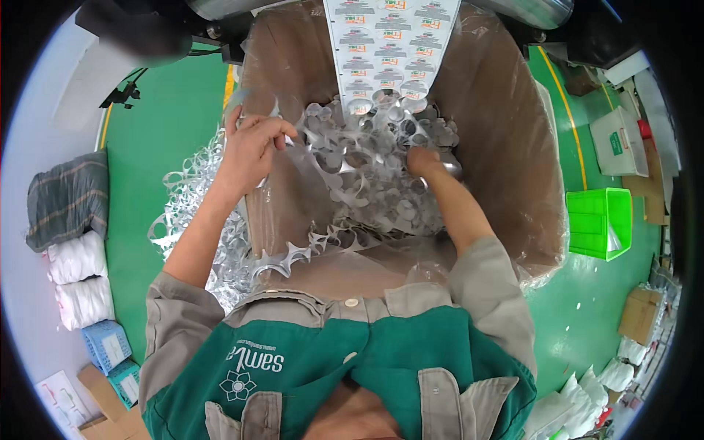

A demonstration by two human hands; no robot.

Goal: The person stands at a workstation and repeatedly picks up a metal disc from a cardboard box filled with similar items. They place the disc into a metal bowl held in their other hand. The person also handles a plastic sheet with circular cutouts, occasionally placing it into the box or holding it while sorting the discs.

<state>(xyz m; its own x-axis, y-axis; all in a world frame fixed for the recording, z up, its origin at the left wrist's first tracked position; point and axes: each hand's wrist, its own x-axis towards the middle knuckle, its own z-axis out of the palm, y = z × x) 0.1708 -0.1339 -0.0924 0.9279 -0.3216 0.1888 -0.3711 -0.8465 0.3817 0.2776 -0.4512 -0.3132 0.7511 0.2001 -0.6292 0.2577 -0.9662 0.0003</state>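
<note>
My left hand point(253, 150) is raised over the left edge of a large lined box point(506, 139). Its fingers are curled on a thin silvery strip of punched foil scrap point(297, 257), blurred around the fingertips. Deeper in the box, my right hand point(425, 161) is closed among a heap of loose round foil lids point(396, 202); its fingertips are hidden, so what it grips cannot be made out. A shiny rounded metal piece point(452, 169) lies beside that wrist. From the far side, a printed foil sheet point(389, 44) slopes down into the box, with lids at its lower end.
A tangled pile of foil scrap point(227, 257) lies left of the box. Metal rollers point(532, 11) and dark machine parts point(132, 29) border the far side. On the right stands a bright green crate point(587, 224). White bundles point(81, 279) and a blue basket point(106, 345) line the left wall.
</note>
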